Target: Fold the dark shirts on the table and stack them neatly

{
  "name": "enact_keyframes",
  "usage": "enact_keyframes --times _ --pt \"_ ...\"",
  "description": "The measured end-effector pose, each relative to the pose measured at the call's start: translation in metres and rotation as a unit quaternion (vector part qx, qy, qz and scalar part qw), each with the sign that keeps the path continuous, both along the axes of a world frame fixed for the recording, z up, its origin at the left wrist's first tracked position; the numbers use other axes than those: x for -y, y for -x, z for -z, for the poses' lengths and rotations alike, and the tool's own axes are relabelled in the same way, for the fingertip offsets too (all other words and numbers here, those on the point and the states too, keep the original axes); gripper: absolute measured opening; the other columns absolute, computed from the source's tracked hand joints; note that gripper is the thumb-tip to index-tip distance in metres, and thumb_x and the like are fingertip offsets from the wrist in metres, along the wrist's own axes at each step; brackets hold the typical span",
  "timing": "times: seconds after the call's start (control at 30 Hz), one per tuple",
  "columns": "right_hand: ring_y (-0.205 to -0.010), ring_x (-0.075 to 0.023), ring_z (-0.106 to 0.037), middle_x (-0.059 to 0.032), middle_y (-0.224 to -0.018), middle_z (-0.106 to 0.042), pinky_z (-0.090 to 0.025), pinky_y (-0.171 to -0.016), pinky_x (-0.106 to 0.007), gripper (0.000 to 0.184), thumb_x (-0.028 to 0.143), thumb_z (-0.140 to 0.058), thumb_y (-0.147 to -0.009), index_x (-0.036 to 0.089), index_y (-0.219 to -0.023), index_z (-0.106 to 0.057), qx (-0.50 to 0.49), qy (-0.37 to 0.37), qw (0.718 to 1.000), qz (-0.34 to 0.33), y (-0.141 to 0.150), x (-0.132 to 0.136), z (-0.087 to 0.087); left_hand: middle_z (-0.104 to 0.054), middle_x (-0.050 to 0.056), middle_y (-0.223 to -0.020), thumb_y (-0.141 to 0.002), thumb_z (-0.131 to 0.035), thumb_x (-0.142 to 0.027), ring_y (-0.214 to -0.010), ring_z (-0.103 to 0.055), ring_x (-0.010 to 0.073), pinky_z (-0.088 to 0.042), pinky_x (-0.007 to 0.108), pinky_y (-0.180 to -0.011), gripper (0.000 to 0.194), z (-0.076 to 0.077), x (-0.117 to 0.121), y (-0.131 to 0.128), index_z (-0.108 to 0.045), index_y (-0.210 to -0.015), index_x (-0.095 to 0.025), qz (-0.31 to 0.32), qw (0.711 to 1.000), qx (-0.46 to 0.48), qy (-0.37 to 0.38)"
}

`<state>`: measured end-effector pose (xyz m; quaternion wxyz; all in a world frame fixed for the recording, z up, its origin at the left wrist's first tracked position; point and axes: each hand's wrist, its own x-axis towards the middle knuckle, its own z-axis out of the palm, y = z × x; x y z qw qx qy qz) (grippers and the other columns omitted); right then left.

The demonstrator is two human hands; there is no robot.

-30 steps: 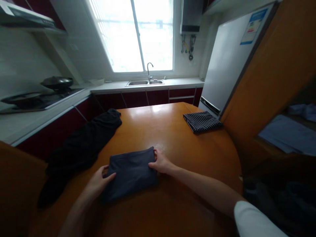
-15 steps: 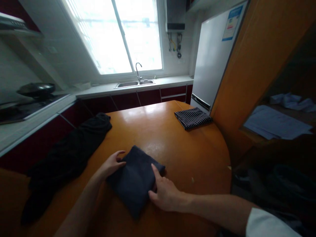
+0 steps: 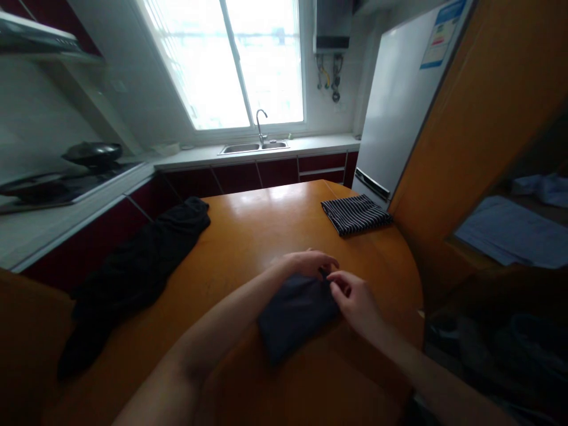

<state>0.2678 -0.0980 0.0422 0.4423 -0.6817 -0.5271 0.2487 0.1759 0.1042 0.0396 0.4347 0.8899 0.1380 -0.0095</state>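
Observation:
A dark blue-grey folded garment (image 3: 295,316) lies on the wooden table (image 3: 248,231) in front of me. My left hand (image 3: 313,260) reaches across its far edge, fingers curled at the far right corner. At that same corner my right hand (image 3: 355,296) pinches the cloth between thumb and fingertips. Both sets of fingertips nearly meet there, and a small dark fold of fabric shows between them. My left forearm hides part of the garment's left side.
A folded black-and-white striped cloth (image 3: 355,214) rests at the table's far right. Along the left edge sprawls a crumpled black garment (image 3: 151,254). Beyond are a counter with a sink (image 3: 252,148), a stove with a wok (image 3: 92,154), and a fridge (image 3: 394,112).
The blue-grey garment has turned and shifted right on the table. My left hand has crossed from its left side to the far right corner, where my right hand now pinches it too.

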Motion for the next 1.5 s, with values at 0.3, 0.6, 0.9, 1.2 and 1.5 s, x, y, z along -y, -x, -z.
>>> enact_keyframes --times 0.3,0.6,0.9,1.2,1.5 --pt "-0.095 -0.0222 -0.07 -0.0153 -0.104 -0.074 -0.053 -0.087 -0.031 0.035 0.016 -0.069 -0.078 0.008 -0.112 -0.071 -0.051 0.139 0.989 -0.007 -0.053 -0.056 0.048 -0.061 0.011 -0.129 -0.085 -0.064 -0.022 -0.127 -0.052 0.0294 -0.033 0.046 -0.115 0.032 0.014 0.036 0.139 -0.069 -0.117 -0.024 -0.385 0.892 0.16 -0.173" --pt "-0.068 -0.0158 -0.066 -0.0085 -0.087 -0.072 -0.048 -0.054 -0.022 0.036 0.018 -0.079 -0.067 0.009 -0.101 -0.07 -0.131 0.259 0.956 -0.037 -0.044 -0.066 0.033 -0.055 0.016 -0.14 -0.076 -0.081 -0.035 -0.116 -0.064 0.0262 -0.055 0.036 -0.087 0.067 0.019 0.106 0.213 -0.049 -0.134 -0.024 -0.518 0.756 0.174 0.36" --pt "-0.04 -0.0075 -0.045 0.0042 -0.047 -0.053 -0.029 -0.038 -0.018 0.017 0.029 -0.077 -0.072 0.015 -0.071 -0.068 -0.114 0.333 0.931 -0.092 -0.045 -0.074 0.032 -0.057 0.012 -0.141 -0.076 -0.081 -0.029 -0.113 -0.066 0.0253 -0.057 0.032 -0.081 0.072 0.022 0.137 0.185 -0.049 -0.14 -0.027 -0.508 0.74 0.187 0.399" --pt "-0.074 -0.0196 -0.072 -0.0059 -0.08 -0.077 -0.056 -0.065 -0.024 0.024 0.022 -0.079 -0.065 0.016 -0.087 -0.072 -0.263 0.274 0.907 -0.179 -0.038 -0.064 0.028 -0.052 0.012 -0.144 -0.072 -0.083 -0.024 -0.115 -0.064 0.0257 -0.055 0.036 -0.096 0.081 0.043 0.146 0.166 -0.049 -0.145 -0.028 -0.478 0.794 0.278 0.255" --pt "-0.079 -0.0179 -0.072 -0.0064 -0.096 -0.077 -0.057 -0.073 -0.025 0.028 0.023 -0.066 -0.076 0.018 -0.104 -0.07 -0.378 0.213 0.886 -0.166 -0.072 -0.049 0.016 -0.062 0.011 -0.136 -0.068 -0.086 -0.022 -0.117 -0.066 0.0309 -0.058 0.04 -0.095 0.105 0.026 0.126 0.136 -0.03 -0.156 -0.032 -0.44 0.766 0.276 0.379"
